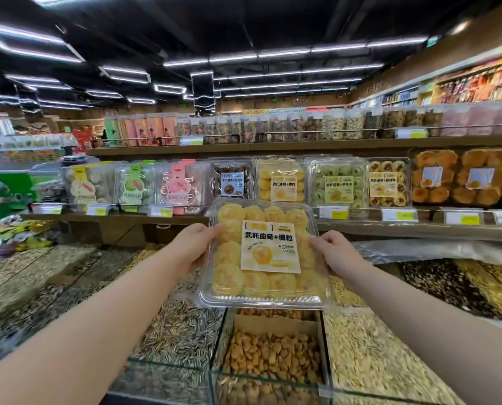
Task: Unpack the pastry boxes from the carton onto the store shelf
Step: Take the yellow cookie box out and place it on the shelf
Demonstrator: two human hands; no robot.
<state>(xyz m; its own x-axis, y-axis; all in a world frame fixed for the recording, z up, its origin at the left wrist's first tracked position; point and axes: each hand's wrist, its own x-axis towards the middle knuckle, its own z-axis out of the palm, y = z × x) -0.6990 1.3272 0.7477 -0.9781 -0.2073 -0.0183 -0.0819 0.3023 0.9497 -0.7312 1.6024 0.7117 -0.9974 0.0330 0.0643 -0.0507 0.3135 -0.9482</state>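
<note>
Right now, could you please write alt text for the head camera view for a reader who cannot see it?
A person's left hand and right hand grip the sides of a clear pastry box of yellow cookies, held up before a store shelf lined with similar boxes. Bins of seeds and nuts lie below.
</note>
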